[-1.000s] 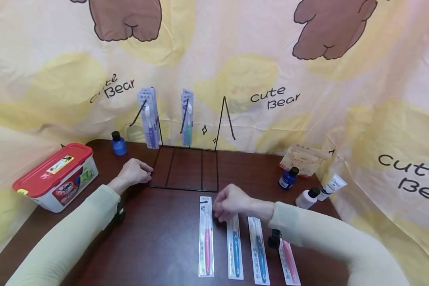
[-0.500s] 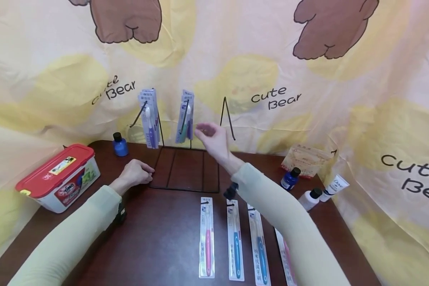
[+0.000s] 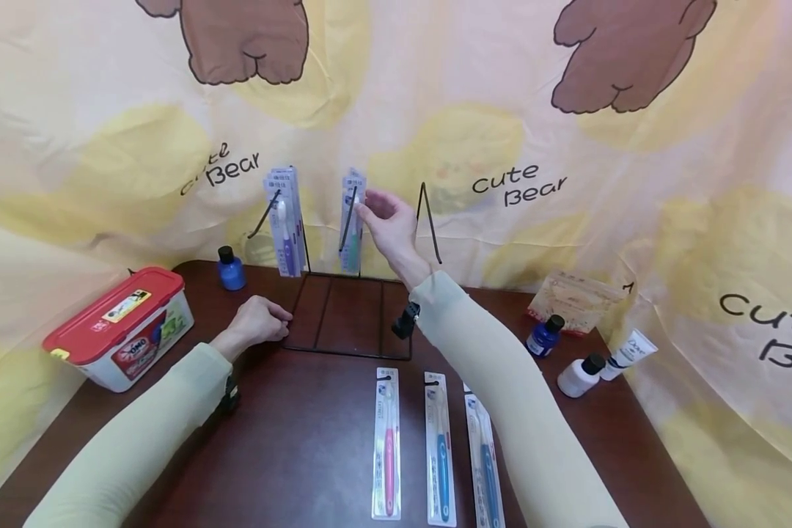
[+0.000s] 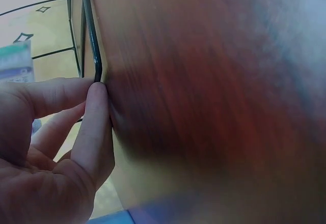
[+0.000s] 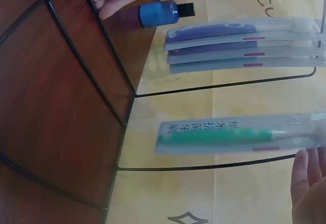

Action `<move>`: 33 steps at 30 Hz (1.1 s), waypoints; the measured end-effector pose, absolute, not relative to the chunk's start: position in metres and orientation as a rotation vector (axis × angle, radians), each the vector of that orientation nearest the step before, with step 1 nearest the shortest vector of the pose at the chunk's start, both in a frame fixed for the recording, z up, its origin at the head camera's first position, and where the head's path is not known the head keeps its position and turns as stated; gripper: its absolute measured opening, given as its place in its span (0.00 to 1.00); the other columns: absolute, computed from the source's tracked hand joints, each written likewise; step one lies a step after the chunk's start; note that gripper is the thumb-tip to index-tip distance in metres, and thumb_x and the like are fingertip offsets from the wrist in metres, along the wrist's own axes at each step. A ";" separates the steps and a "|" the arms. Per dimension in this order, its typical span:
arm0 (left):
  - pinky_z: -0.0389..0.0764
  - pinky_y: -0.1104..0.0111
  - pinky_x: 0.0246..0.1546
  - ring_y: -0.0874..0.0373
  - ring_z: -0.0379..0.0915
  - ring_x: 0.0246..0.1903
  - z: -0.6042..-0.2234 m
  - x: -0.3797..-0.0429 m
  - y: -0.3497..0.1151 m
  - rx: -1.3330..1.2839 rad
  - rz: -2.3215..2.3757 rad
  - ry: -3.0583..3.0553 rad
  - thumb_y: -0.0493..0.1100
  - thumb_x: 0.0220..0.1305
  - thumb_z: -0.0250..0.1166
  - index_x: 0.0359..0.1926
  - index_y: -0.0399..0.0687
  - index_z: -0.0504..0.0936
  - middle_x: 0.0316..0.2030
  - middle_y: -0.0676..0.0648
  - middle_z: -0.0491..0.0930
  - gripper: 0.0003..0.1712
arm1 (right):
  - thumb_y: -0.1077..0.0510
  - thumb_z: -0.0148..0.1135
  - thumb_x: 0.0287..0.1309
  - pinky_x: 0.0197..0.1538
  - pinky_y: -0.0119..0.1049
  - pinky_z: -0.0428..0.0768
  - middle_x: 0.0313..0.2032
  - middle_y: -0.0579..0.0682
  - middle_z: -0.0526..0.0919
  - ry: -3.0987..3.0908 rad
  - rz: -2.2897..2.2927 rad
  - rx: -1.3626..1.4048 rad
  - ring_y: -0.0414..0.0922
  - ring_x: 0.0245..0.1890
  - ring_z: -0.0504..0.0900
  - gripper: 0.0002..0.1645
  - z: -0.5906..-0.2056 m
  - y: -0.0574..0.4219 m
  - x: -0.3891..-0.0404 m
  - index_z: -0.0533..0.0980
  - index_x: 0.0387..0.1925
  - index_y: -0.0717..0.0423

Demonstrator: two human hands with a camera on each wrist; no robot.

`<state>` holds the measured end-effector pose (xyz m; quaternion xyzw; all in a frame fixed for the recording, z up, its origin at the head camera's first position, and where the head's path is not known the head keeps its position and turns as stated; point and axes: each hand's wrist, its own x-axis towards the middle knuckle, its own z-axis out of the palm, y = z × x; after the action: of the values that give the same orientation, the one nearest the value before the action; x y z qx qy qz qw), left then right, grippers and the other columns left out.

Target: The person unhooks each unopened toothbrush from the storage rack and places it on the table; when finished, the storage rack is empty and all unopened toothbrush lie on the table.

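My left hand (image 3: pixel 259 323) pinches the front left corner of a black wire rack (image 3: pixel 346 357) between thumb and finger, as the left wrist view shows close up. On the rack's middle hook hangs a packaged toothbrush with a green handle (image 3: pixel 353 246), with another pack partly hidden behind it. My right hand (image 3: pixel 393 224) pinches the upper right edge of the green toothbrush pack, thumb in front. In the right wrist view only some fingers (image 5: pixel 300 175) show, meeting the pack's lower edge. Several packs with purple-handled toothbrushes (image 3: pixel 284 220) hang on the left hook.
Packaged toothbrushes lie on the table, one pink (image 3: pixel 388 447), two blue (image 3: pixel 441 455); my right sleeve covers the table beside them. A red-lidded tub (image 3: pixel 119 323) and blue bottle (image 3: pixel 232 271) stand left. Bottles (image 3: pixel 544 337), a tube (image 3: pixel 630 352) and a pouch (image 3: pixel 577 301) stand right.
My right hand has risen from above the table toothbrushes to the middle hook's packs. The green pack, tilted half a second ago, hangs straighter now. My left hand stays at the rack's corner.
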<state>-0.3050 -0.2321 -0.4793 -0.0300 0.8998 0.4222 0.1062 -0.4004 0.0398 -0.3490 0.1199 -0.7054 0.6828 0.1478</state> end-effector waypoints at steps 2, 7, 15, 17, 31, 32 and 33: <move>0.90 0.69 0.39 0.65 0.88 0.33 -0.479 -0.304 -0.232 -0.087 1.235 2.656 0.34 0.64 0.75 0.56 0.38 0.94 0.50 0.39 0.93 0.19 | 0.62 0.78 0.68 0.55 0.33 0.90 0.55 0.63 0.94 -2.034 1.946 0.361 0.50 0.52 0.94 0.19 -0.347 0.040 -0.400 0.89 0.58 0.60; 0.90 0.70 0.38 0.65 0.87 0.32 -0.479 -0.304 -0.232 -0.082 1.230 2.669 0.34 0.63 0.75 0.55 0.37 0.94 0.47 0.40 0.94 0.19 | 0.61 0.76 0.70 0.45 0.28 0.88 0.49 0.63 0.96 -2.071 1.864 0.395 0.48 0.42 0.94 0.13 -0.340 0.039 -0.398 0.91 0.53 0.61; 0.86 0.69 0.40 0.59 0.87 0.37 -0.479 -0.303 -0.233 -0.065 1.166 2.714 0.36 0.62 0.76 0.53 0.40 0.95 0.50 0.39 0.93 0.17 | 0.59 0.74 0.73 0.46 0.30 0.90 0.48 0.60 0.96 -2.107 1.747 0.394 0.38 0.38 0.91 0.12 -0.329 0.039 -0.390 0.92 0.53 0.59; 0.84 0.69 0.41 0.56 0.85 0.40 -0.478 -0.302 -0.233 -0.054 1.144 2.723 0.37 0.62 0.75 0.53 0.41 0.96 0.53 0.38 0.92 0.17 | 0.60 0.74 0.73 0.46 0.34 0.93 0.47 0.61 0.96 -2.063 1.777 0.404 0.38 0.37 0.92 0.11 -0.330 0.041 -0.384 0.92 0.51 0.61; 0.90 0.69 0.38 0.64 0.87 0.32 -0.477 -0.300 -0.229 -0.076 1.198 2.682 0.34 0.63 0.75 0.55 0.38 0.94 0.49 0.38 0.94 0.19 | 0.70 0.71 0.70 0.41 0.37 0.95 0.46 0.76 0.91 -1.961 1.941 0.604 0.32 0.34 0.91 0.16 -0.372 0.073 -0.299 0.84 0.56 0.74; 0.90 0.68 0.38 0.63 0.87 0.32 -0.477 -0.300 -0.230 -0.077 1.205 2.677 0.34 0.63 0.75 0.55 0.38 0.94 0.49 0.38 0.94 0.19 | 0.71 0.70 0.69 0.41 0.39 0.95 0.45 0.75 0.91 -2.011 1.969 0.608 0.33 0.33 0.91 0.17 -0.379 0.075 -0.292 0.83 0.58 0.73; 0.91 0.68 0.39 0.63 0.88 0.32 -0.477 -0.300 -0.231 -0.074 1.211 2.672 0.34 0.63 0.75 0.56 0.37 0.94 0.49 0.38 0.94 0.19 | 0.71 0.70 0.69 0.41 0.40 0.95 0.45 0.73 0.92 -2.064 2.003 0.605 0.34 0.32 0.91 0.19 -0.387 0.077 -0.286 0.82 0.60 0.72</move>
<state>-0.2999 -0.2307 -0.4767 -0.0250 0.9057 0.4104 0.1036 -0.2857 0.0766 -0.3866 0.2047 -0.6987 0.6780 0.1012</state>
